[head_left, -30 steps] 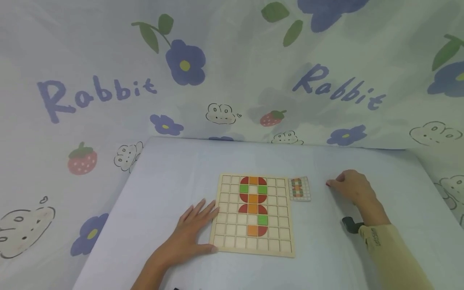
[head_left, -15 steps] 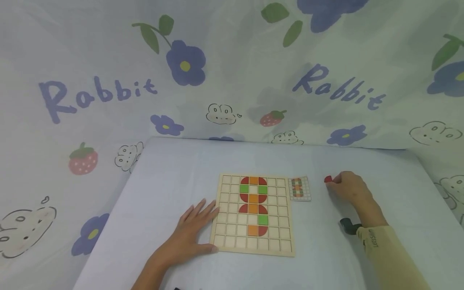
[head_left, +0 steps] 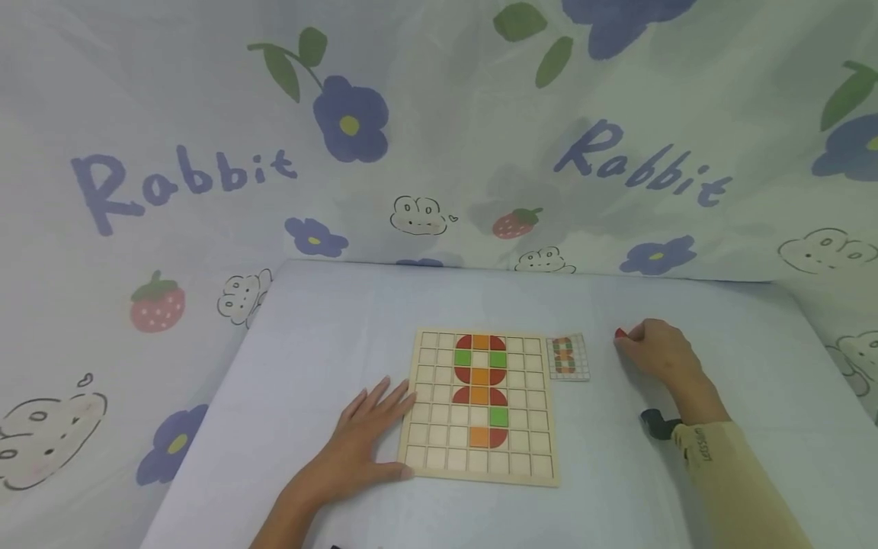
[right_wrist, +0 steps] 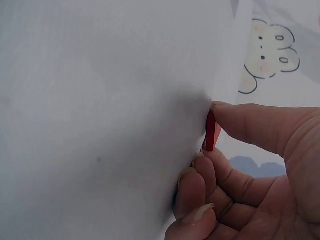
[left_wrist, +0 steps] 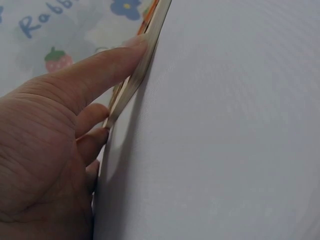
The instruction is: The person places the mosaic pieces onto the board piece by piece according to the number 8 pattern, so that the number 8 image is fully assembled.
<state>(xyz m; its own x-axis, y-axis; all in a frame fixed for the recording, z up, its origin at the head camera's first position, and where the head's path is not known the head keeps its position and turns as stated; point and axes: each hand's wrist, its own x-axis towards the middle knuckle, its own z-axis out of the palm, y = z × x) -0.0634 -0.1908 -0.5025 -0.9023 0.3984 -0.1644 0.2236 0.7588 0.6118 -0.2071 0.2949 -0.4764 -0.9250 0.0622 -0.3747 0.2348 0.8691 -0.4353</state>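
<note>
My right hand [head_left: 664, 352] pinches a small red tile [right_wrist: 211, 131] between thumb and fingers, close to the tabletop right of the pattern card. In the head view only a corner of the red tile [head_left: 620, 334] shows. My left hand [head_left: 360, 450] lies spread at the left edge of a wooden grid board [head_left: 428, 457]; its thumb and fingertips touch the board's edge, as the left wrist view also shows. Red quarter-round tiles, orange square tiles [head_left: 479, 436] and green square tiles [head_left: 498, 417] sit in the board's middle columns.
A small pattern card [head_left: 568, 358] with a printed grid lies against the board's right edge. The white table [head_left: 329, 320] ends at a cloth backdrop [head_left: 439, 114] printed with flowers and rabbits. A dark wrist camera [head_left: 660, 424] sits on the right wrist.
The red tile in my right hand showed more half a second ago and is now turned so that less of it shows. My left hand and the board stay put.
</note>
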